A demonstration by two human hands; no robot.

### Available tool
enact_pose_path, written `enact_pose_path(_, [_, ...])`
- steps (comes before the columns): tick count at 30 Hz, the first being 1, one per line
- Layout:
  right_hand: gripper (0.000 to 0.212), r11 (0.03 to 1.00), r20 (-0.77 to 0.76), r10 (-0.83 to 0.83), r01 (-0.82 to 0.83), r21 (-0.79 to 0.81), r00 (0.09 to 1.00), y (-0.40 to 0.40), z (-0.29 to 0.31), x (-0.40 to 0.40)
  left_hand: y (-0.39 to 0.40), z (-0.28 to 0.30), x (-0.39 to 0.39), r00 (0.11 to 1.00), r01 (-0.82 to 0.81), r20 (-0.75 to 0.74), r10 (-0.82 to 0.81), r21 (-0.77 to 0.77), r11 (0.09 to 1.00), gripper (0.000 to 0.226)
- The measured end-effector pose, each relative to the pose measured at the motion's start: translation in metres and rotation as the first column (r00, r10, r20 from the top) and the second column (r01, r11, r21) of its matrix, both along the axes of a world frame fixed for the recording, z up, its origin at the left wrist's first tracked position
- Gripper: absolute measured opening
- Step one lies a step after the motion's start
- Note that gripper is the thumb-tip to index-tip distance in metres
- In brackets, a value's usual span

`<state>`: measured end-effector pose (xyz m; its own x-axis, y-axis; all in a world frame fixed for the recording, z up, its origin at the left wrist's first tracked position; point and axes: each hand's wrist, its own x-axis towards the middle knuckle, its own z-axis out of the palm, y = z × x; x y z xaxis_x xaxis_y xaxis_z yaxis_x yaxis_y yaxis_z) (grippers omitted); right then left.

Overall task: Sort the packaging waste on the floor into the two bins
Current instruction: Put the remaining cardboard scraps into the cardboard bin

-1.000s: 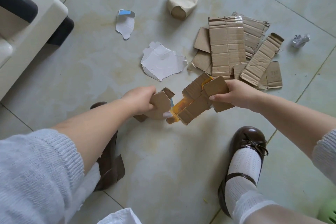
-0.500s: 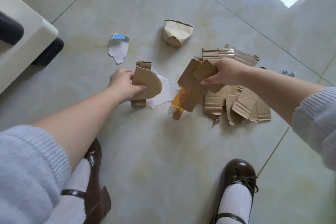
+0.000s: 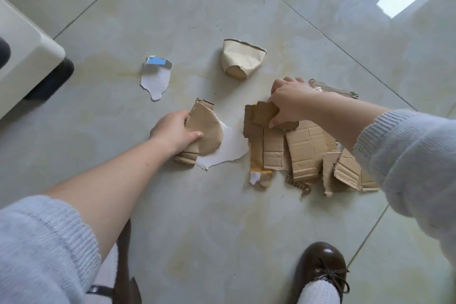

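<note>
Floor: pale glossy tiles (image 3: 197,217) with dark grout lines; a window's glare shows at the far right corner.
Left hand: left hand (image 3: 174,132) is low over the floor, fingers (image 3: 195,135) curled shut on a rounded brown card (image 3: 206,131) — thumb on its top face, a folded corrugated strip under it.
White scrap: white scrap (image 3: 228,148) lies flat on the floor, just right of the left fingers and partly beneath the card they grip.
Right hand: right hand (image 3: 288,103) presses down on the cardboard pile (image 3: 303,153), fingers closed on a small folded cardboard piece (image 3: 265,112) at the pile's near-left top; the thumb pinches it from below.
Pile: torn corrugated sheets spread from under the right fingers toward the person; one strip at the left edge shows a yellow and white end.
Cup: crushed paper cup (image 3: 243,59) lies on its side beyond both sets of fingers — apart from them.
Blue-tipped scrap: blue-tipped scrap (image 3: 156,76) lies beyond the left fingers, well apart.
Shoes: brown shoe (image 3: 320,269) with white sock sits nearer the person than the pile.
Bins: a cream-coloured object (image 3: 22,57) sits at the far left edge; whether it is a bin cannot be told.
</note>
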<state>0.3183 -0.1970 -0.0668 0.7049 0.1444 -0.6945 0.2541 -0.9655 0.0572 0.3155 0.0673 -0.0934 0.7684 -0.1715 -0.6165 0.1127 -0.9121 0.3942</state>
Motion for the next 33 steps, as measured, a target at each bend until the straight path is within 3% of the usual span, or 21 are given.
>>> enact_pose_path(5, [0.055,0.998,-0.016,0.056,-0.056,0.011,0.998,0.007,0.002,0.0,0.001,0.0,-0.004,0.999,-0.036,0.001,0.036,-0.005,0.999,0.032])
enact_pose_path(9, [0.047,0.989,-0.06,-0.013,0.021,0.144,0.998,0.007,0.011,-0.002,0.0,0.005,-0.005,0.999,-0.046,-0.001,0.046,-0.019,0.999,0.028])
enact_pose_path(12, [0.048,0.986,-0.103,-0.043,0.059,0.157,0.994,0.004,0.016,-0.005,0.001,0.008,-0.006,0.998,-0.056,-0.005,0.056,-0.026,0.998,0.028])
enact_pose_path(16, [0.042,0.976,-0.119,-0.127,0.145,0.161,0.985,0.0,0.028,-0.009,0.004,0.011,-0.008,0.997,-0.073,-0.006,0.072,-0.036,0.997,0.023])
enact_pose_path(19, [0.037,0.928,-0.012,-0.28,0.274,0.25,0.96,-0.009,0.049,-0.011,0.004,0.02,-0.008,0.995,-0.1,0.003,0.1,-0.071,0.993,0.022])
enact_pose_path(22, [0.032,0.806,0.093,-0.503,0.428,0.408,0.859,-0.023,0.075,-0.015,0.0,0.038,-0.008,0.985,-0.163,0.035,0.168,-0.123,0.979,0.024])
enact_pose_path(26, [0.031,0.545,0.125,-0.767,0.536,0.645,0.63,-0.038,0.111,-0.031,-0.008,0.079,-0.007,0.959,-0.229,0.123,0.254,-0.19,0.955,0.026])
enact_pose_path(29, [0.03,0.364,0.09,-0.88,0.541,0.758,0.466,-0.045,0.141,-0.052,-0.013,0.114,-0.011,0.937,-0.245,0.191,0.294,-0.243,0.939,0.033])
enact_pose_path(33, [0.031,0.22,0.068,-0.949,0.487,0.845,0.309,-0.051,0.187,-0.102,-0.028,0.166,-0.032,0.904,-0.255,0.245,0.35,-0.347,0.903,0.034])
